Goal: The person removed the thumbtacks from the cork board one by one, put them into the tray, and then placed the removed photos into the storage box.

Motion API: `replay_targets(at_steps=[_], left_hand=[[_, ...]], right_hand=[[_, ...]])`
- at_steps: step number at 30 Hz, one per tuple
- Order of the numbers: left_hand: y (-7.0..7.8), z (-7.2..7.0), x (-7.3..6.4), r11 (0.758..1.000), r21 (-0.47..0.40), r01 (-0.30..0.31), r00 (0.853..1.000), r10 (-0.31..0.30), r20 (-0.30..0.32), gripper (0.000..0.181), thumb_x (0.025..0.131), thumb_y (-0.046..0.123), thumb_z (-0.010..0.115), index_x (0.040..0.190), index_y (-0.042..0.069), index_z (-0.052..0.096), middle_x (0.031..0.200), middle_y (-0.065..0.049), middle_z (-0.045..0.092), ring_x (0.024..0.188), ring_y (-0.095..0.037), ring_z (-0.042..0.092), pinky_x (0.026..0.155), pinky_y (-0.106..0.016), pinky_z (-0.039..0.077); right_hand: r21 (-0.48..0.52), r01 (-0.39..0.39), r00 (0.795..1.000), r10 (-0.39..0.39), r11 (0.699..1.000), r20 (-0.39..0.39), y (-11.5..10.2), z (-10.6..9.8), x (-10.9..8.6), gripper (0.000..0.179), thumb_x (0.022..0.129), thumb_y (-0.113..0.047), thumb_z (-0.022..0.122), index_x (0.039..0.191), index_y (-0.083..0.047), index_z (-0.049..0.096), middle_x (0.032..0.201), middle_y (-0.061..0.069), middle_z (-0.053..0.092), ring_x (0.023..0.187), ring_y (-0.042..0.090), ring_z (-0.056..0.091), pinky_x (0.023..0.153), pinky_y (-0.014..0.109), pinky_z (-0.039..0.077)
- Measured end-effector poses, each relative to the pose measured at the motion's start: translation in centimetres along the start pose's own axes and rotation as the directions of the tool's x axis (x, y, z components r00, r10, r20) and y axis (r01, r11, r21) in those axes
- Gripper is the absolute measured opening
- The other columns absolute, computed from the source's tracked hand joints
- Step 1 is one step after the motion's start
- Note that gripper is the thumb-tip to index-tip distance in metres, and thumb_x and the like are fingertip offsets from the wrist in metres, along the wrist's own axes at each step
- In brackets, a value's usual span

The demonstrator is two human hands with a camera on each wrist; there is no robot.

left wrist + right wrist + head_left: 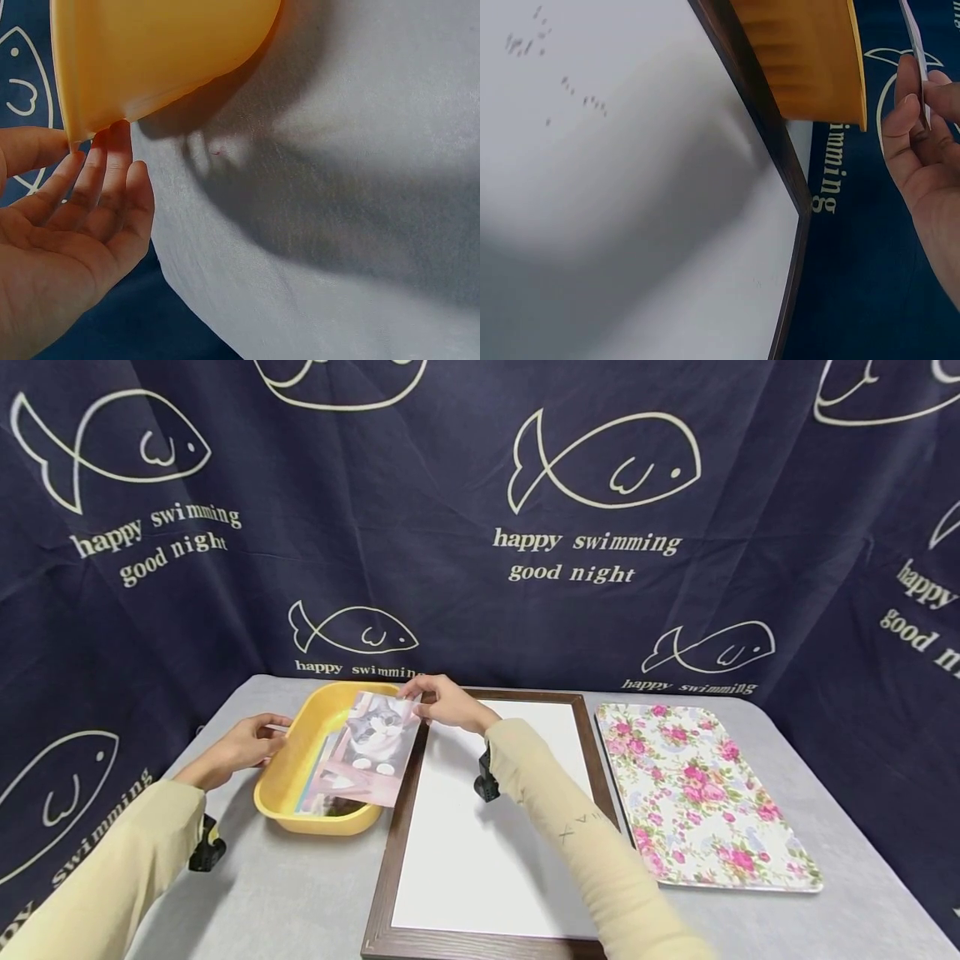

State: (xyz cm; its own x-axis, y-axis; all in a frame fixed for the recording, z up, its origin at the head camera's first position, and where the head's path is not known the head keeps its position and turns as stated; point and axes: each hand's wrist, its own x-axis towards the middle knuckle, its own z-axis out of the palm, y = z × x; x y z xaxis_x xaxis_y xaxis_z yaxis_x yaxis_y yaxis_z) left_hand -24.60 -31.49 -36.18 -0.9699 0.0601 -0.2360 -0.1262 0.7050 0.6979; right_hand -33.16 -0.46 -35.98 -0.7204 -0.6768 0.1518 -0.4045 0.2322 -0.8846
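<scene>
My right hand [448, 703] pinches the top right corner of a glossy picture of a grey and white cat [372, 735], held above a yellow plastic basin [288, 760]. Seen edge-on in the right wrist view, the picture [915, 37] sits between the thumb and fingers. More pictures [311, 785] lie inside the basin, partly covered by the cat picture. At the basin's left side is my left hand [247, 743]. In the left wrist view its thumb and fingertips hold the rim, palm turned up.
A white board [480, 860] with a dark brown frame [401, 839] lies right of the basin, beneath my right forearm. Further right is a floral tray [705, 814]. All rest on a grey table [247, 893], with a navy fish-print curtain [465, 485] behind.
</scene>
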Motion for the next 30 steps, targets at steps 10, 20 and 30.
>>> replay_targets(at_steps=[10,20,30], left_hand=[[0.1,0.1,0.0,1.0,-0.001,0.007,1.0,-0.007,0.003,0.049,0.09,0.013,0.046,0.131,-0.009,0.033,0.115,-0.027,0.05,0.092,-0.021,0.053,0.068,-0.026,0.045],[0.0,0.1,0.1,1.0,-0.006,0.022,1.0,-0.022,-0.007,0.049,0.089,0.012,0.047,0.131,-0.008,0.033,0.114,-0.027,0.05,0.09,-0.021,0.054,0.067,-0.026,0.047],[0.0,0.1,0.0,1.0,-0.016,-0.004,1.0,0.004,0.0,0.048,0.089,0.011,0.047,0.13,-0.01,0.033,0.11,-0.024,0.052,0.084,-0.015,0.053,0.065,-0.026,0.046]], right_hand=[[-0.041,-0.004,1.0,0.003,0.999,-0.013,-0.4,1.6,1.1,0.033,0.08,0.012,0.047,0.109,0.002,0.06,0.102,0.015,0.058,0.072,0.014,0.052,0.07,0.038,0.049],[-0.113,0.021,0.998,-0.027,0.993,-0.052,-1.2,3.1,1.8,0.029,0.082,0.012,0.05,0.107,0.004,0.06,0.103,0.018,0.06,0.096,0.022,0.054,0.078,0.02,0.043],[-0.183,-0.007,0.998,-0.006,0.983,-0.067,-1.6,4.3,1.9,0.028,0.084,0.012,0.047,0.107,0.004,0.06,0.103,0.016,0.06,0.087,0.015,0.052,0.067,0.013,0.04]])
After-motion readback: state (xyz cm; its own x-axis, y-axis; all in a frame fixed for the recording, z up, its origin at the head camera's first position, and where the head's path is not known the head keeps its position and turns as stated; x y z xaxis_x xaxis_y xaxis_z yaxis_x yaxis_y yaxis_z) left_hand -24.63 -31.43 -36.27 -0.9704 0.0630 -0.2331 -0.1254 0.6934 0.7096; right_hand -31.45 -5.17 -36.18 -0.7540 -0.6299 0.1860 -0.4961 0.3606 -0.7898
